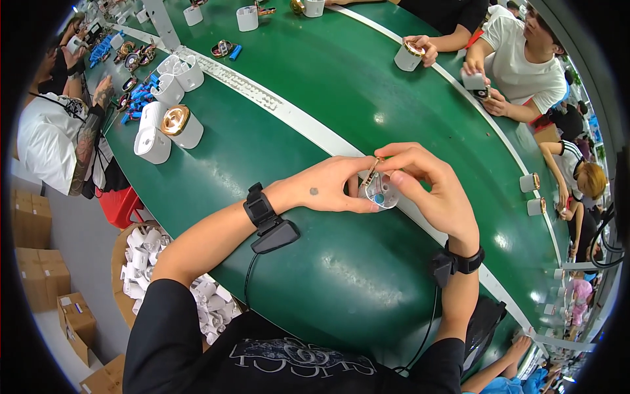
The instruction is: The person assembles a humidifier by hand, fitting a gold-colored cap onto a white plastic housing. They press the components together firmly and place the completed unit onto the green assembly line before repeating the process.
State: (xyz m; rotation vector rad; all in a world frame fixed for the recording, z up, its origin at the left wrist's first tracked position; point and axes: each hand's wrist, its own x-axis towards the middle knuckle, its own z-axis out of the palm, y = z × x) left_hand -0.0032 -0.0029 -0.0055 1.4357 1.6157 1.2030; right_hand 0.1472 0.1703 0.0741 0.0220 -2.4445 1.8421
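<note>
Over the green table, my left hand [335, 187] is wrapped round a small white plastic housing [388, 197], its open mouth turned toward me. A blue part and thin wires show inside it. My right hand [430, 187] pinches a small narrow piece, perhaps a circuit board [371, 172], at the far side of the housing's rim. The fingers of both hands partly cover the housing and the piece. A black strap with a small box sits on each of my wrists.
White housings [152, 141], one with a gold-rimmed speaker [176, 121], stand at the left beside blue cylinders with wires [138, 98]. A white strip [295, 118] crosses the table [308, 262]. A carton of white parts [141, 262] stands below. Other people work around.
</note>
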